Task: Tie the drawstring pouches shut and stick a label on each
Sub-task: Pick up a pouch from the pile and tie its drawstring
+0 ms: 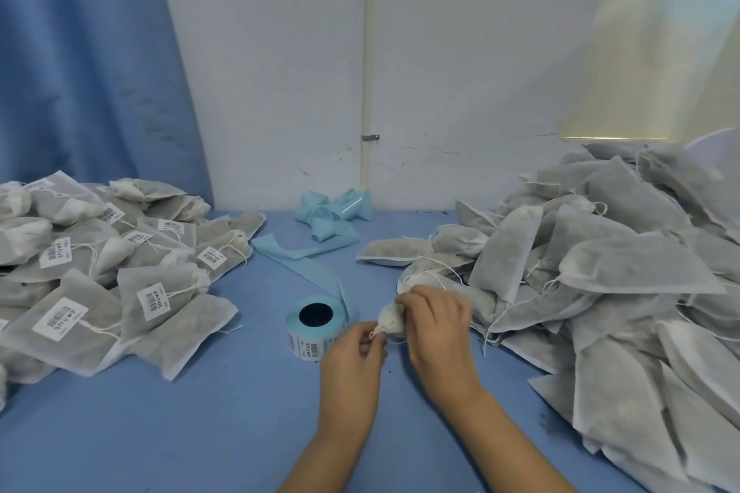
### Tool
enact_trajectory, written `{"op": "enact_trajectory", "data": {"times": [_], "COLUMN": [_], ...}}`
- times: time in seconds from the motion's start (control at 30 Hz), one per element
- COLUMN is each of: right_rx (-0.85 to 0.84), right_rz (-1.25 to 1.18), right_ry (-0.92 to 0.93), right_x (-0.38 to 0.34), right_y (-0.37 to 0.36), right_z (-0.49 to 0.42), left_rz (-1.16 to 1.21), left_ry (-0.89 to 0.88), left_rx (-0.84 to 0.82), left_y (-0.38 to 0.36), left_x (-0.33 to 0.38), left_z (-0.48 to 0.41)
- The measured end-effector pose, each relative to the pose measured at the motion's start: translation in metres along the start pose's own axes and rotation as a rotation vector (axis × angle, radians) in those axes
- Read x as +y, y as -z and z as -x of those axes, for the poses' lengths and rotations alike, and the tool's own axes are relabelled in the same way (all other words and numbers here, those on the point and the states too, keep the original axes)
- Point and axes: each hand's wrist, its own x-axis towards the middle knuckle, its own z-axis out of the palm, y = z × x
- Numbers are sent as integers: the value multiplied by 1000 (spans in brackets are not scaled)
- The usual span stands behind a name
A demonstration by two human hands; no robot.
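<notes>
— Where is the pouch (390, 320) in hand?

— Just right of the roll (316, 326), held a little above the blue bench (240, 412). Its neck is bunched up, and its body runs back under the right hand (434, 316).

— And that hand?

— It is curled over the bunched neck and grips it. The left hand (352, 352), in front of the roll and to its right, pinches the string (376, 333) where it comes out of the neck.

— How does the roll sit?

— It lies on its side with the dark core facing up. Barcode labels show on its near face. A pale blue strip (304, 260) of backing trails away behind it and ends in a crumpled bundle against the wall (460, 72).

— What about the other pouches?

— Left of the roll is a pile (100, 272) of tied pouches, many with a white barcode label. Right of the roll is a bigger heap (620, 272) with no labels showing and loose strings hanging out. The held pouch touches that heap's near edge.

— And further back?

— A blue curtain (80, 52) hangs behind the roll to the left. A white pipe (367, 52) runs up the wall behind it.
</notes>
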Motion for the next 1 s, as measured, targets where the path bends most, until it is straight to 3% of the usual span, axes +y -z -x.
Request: {"op": "enact_trajectory", "data": {"times": [0.1,0.17,0.3,0.43,0.6,0.73,0.9,1.0], "right_rx": [-54,-141,-138,-119,-349,-435,-279,-188], "right_rz": [-106,-264,-338,-373,-359,-293,-253,-300], "right_ry": [-397,-553,-550,-566,-526,-426,-464,-522], "right_x": [-2,-2,-8,-8,-8,-6,-5,-5], "right_y": [5,3,4,3,0,-2,1,1], "right_z": [1,6,14,15,20,19,19,18], "left_rz": [60,15,-64,129,229,259,276,399], "left_ry": [114,76,-44,39,46,11,15,124], "left_rx": [16,-6,-7,-42,7,104,126,22], "left_y": [0,0,1,0,2,5,3,4], "left_x": [-1,-2,-2,2,6,9,9,7], "left_z": [-1,-2,-5,-4,-1,0,1,0]}}
